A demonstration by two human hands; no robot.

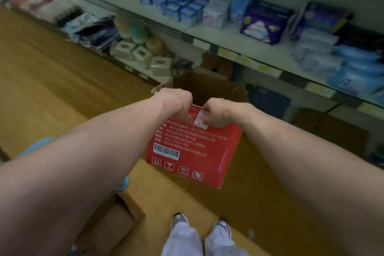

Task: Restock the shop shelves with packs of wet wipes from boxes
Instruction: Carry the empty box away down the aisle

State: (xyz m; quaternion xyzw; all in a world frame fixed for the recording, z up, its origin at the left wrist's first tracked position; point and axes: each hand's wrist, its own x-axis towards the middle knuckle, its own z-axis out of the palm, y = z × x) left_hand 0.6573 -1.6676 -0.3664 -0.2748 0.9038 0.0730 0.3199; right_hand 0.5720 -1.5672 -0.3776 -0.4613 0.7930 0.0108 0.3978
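Hands meet at the near rim of a red cardboard box (191, 147), seen from the head view looking down the aisle. Left hand (176, 104) curls its fingers over the top edge with the thumb on the printed face. Right hand (220, 112) does the same just beside it, the two nearly touching, both clamped on the cardboard. The box hangs in the air from that grip, tilted and clear of the wooden floor (52, 81). Its top is open and brown inside; what lies in it cannot be made out. White print, a barcode and handling symbols cover the red side facing the person. Beyond and to the right runs a shelf (228, 53) with price tags along its front edge. It carries blurred blue soft packs (357, 64) at the far right, purple packs (266, 23) near them and small blue-and-white boxes (182, 4) further along. White tissue cubes (143, 56) sit on a lower shelf past the box. A brown carton (110, 220) lies on the floor at lower left, and two grey shoes (180, 219) stand below the box
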